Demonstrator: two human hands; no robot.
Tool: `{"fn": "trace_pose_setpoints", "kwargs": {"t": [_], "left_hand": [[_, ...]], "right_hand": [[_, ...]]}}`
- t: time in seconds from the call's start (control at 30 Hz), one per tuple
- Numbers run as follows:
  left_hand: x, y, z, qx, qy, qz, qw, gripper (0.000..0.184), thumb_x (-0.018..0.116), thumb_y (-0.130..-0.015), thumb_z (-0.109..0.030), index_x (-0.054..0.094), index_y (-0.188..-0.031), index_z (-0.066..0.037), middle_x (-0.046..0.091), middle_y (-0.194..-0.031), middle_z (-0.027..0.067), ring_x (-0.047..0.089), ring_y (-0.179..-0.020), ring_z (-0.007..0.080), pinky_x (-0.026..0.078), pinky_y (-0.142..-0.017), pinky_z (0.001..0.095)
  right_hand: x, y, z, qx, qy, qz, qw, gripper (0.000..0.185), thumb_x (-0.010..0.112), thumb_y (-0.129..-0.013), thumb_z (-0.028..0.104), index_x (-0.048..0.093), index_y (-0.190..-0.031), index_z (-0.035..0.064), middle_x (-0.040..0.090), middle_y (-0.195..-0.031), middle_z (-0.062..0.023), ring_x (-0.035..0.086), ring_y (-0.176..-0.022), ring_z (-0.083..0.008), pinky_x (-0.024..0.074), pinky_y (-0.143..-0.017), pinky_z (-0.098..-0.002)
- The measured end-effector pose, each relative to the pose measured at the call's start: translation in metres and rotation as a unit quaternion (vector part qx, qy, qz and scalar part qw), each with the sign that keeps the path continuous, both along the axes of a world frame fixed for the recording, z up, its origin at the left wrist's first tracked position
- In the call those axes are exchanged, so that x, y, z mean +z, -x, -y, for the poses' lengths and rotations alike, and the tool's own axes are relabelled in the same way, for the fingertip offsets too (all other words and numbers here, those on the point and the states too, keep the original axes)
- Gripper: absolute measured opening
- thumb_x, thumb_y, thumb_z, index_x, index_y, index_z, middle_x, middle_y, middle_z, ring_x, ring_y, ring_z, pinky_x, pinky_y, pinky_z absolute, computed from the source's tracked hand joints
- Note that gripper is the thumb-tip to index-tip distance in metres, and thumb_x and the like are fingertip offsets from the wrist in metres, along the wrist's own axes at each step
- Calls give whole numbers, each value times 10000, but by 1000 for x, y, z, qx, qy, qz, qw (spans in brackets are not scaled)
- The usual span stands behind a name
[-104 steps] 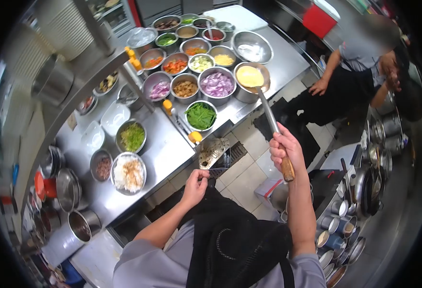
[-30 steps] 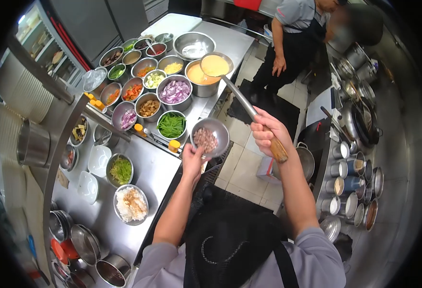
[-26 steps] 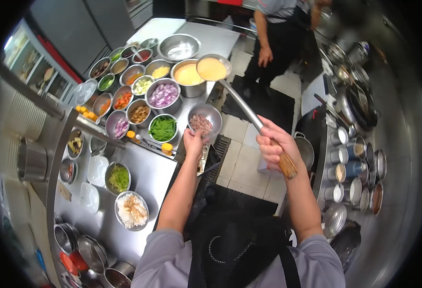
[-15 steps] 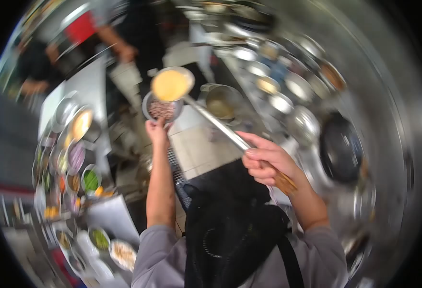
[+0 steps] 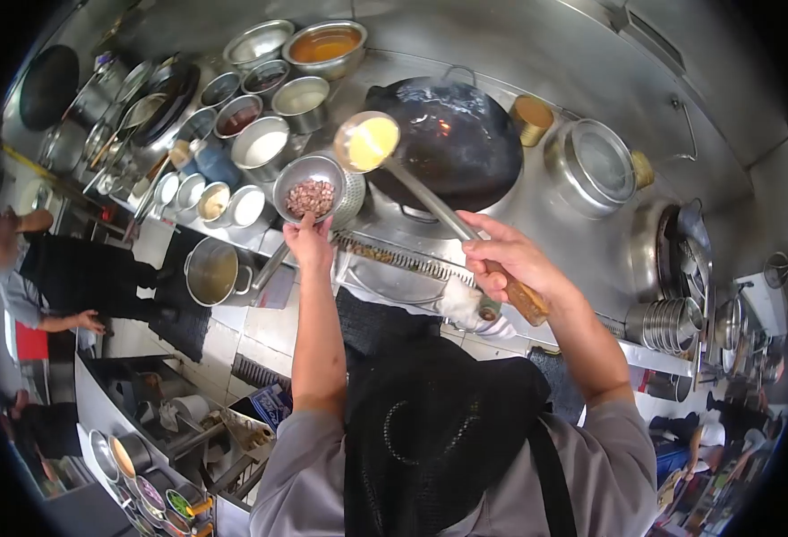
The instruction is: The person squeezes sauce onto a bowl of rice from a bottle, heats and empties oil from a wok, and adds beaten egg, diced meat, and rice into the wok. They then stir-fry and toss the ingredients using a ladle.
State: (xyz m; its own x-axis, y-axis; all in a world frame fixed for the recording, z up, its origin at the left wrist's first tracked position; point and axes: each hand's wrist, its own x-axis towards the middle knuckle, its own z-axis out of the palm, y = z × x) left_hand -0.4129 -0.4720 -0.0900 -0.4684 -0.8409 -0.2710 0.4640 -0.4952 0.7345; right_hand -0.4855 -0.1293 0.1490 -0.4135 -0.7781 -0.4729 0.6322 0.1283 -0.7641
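Observation:
My left hand [image 5: 310, 243] grips the rim of a small metal bowl [image 5: 283, 190] that holds chopped reddish-brown pieces [image 5: 310, 198]. In my right hand [image 5: 510, 258] is the wooden-ended handle of a long metal ladle [image 5: 432, 204]. The ladle's round head, full of yellow liquid [image 5: 372, 141], hangs just above and right of the bowl. Beyond it a large dark wok [image 5: 448, 148] sits on the metal stove, its inside shiny. The ladle's head overlaps the wok's left edge in view.
Metal containers, one with orange liquid [image 5: 325, 43], stand back left. A perforated ladle [image 5: 351, 199] lies near the bowl. Right of the wok are a tin can [image 5: 532, 119] and a lidded pot [image 5: 591, 166]. A two-handled pot [image 5: 218, 271] is lower left; people [image 5: 81, 277] stand far left.
The view has swung from the ingredient counter to the stove. The small bowl, which stood on the counter, is now in my left hand. The ladle, lifted from the yellow liquid's container, is over the stove.

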Motion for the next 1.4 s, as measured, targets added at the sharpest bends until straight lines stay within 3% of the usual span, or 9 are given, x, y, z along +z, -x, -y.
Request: {"fn": "trace_pose_setpoints", "kwargs": {"t": [0.3,0.33,0.4,0.47,0.87,1.13,1.2,1.27,1.4], "left_hand": [[20,127,-30,-130,169,151,965,218,661,-888,17,453,-932,-28,545,-981,125,618,-879,264,624,-851,498],[15,144,-26,-136,170,150,964,218,661,-888,17,453,-932,-28,545,-981,125,618,-879,264,624,-851,498],[2,175,-20,-60,602,308,734,136,632,-893,42,565,-1010,23,584,-1137,193,615,-976,354,552,-973,481],[4,199,-27,-16,640,252,725,156,643,-865,37,601,-1016,35,566,-1287,219,592,-1126,412,506,-1023,464],[40,240,-57,-32,798,170,577,180,650,-810,63,595,-946,-40,539,-1464,167,624,-1188,417,557,-939,455],[12,202,-31,86,648,287,700,159,622,-842,39,518,-962,49,575,-1193,254,621,-936,456,510,-901,482],[3,173,-16,-64,386,345,853,176,628,-875,37,472,-958,35,585,-1096,219,657,-890,396,571,-855,490],[33,128,-22,-47,147,142,978,188,619,-957,-15,432,-978,-15,557,-958,106,663,-872,240,686,-748,446],[24,-26,-6,39,-2,107,994,201,662,-976,-81,497,-1086,-48,590,-1050,112,679,-955,247,662,-741,422]], "right_hand": [[-120,84,-42,-101,-141,-101,980,746,604,-973,42,255,-1632,55,528,-736,-52,546,-524,-147,506,-469,-344],[-131,81,-50,-73,-208,-270,937,764,606,-941,18,286,-1631,96,553,-751,-84,594,-554,-200,536,-523,-388],[-155,79,-76,-40,-274,-424,862,789,607,-909,-5,318,-1629,137,578,-767,-116,642,-584,-253,567,-576,-432],[-176,81,-115,14,-410,-678,610,834,604,-853,-20,383,-1609,255,625,-853,-184,701,-690,-363,587,-690,-491],[-96,70,-186,85,-514,-683,512,827,623,-811,-18,497,-1533,364,634,-886,-110,694,-693,-341,578,-617,-477],[-130,120,-138,-30,-321,-634,703,677,649,-904,27,512,-1532,240,695,-1033,-204,686,-865,-450,564,-791,-511],[-153,137,-125,-13,-266,-644,717,633,641,-921,35,509,-1528,154,694,-1169,-272,697,-959,-456,553,-859,-487],[-172,149,-117,-20,-256,-595,762,577,611,-952,39,500,-1517,68,664,-1273,-305,706,-1071,-428,542,-921,-453],[-159,120,-115,48,-308,-425,850,592,533,-1024,60,372,-1593,77,649,-806,-93,551,-493,-145,479,-456,-330]]}}
